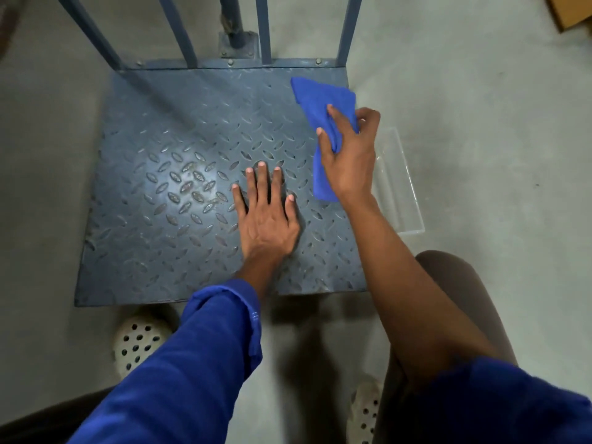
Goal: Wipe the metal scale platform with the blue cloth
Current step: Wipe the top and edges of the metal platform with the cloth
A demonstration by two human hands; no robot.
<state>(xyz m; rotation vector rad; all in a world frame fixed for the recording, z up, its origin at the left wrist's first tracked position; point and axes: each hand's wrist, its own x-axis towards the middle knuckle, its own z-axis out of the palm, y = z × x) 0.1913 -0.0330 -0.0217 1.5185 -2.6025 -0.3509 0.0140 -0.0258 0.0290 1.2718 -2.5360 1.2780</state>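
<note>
The metal scale platform point(166, 193) is a blue-grey tread plate lying on the concrete floor in the middle of the view. My left hand point(267, 216) rests flat on it, fingers spread, right of the plate's centre. My right hand point(350, 158) grips the blue cloth point(322, 100) near the plate's right edge. One end of the cloth fans out toward the far right corner, and the other end hangs down below my palm.
Blue-grey upright bars point(179, 30) and a post point(235, 24) rise from the platform's far edge. A clear plastic tray point(397, 187) lies on the floor right of the plate. My white perforated shoes point(137, 341) stand at the near edge. A cardboard box point(573, 11) sits far right.
</note>
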